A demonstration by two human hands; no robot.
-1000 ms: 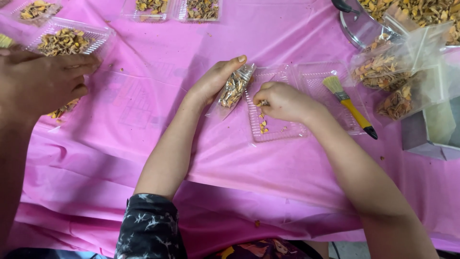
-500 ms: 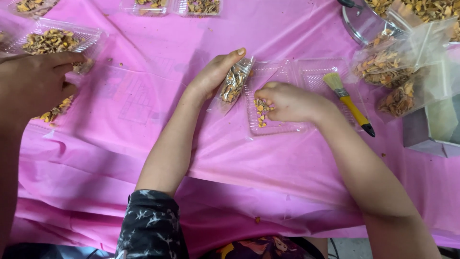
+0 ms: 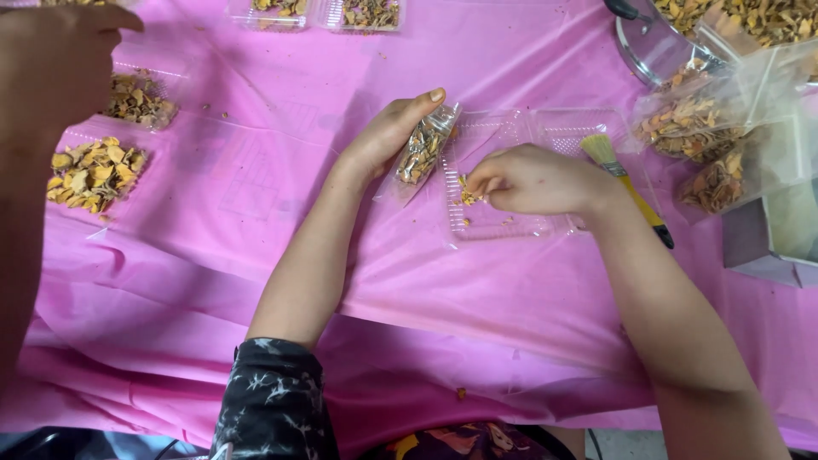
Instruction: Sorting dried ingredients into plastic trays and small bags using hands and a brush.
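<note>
A small clear plastic bag, long and narrow and packed with dried yellow-brown flakes, lies tilted on the pink cloth of the worktop, its upper end toward the far side. The left hand rests along the bag's left edge, fingers stretched out together and the thumb laid over the bag's top corner, so the bag is held between thumb and fingers; the forearm runs back from it to a dark patterned sleeve at the near edge. Just right of the bag sits an open clear plastic tray, nearly bare apart from a few loose yellow flakes at its left side. The right hand lies over the tray, knuckles up and fingers curled in, its fingertips pinched together on those flakes close to the bag's lower half, with a small gap between the two hands. Touching the back of the right hand, a brush with pale bristles and a yellow-and-black handle lies slanted on the cloth. Farther right stand clear tubs of the same dried flakes, heaped close together. At the far left, another person's arm reaches over two clear trays of flakes, well apart from the bag.
</note>
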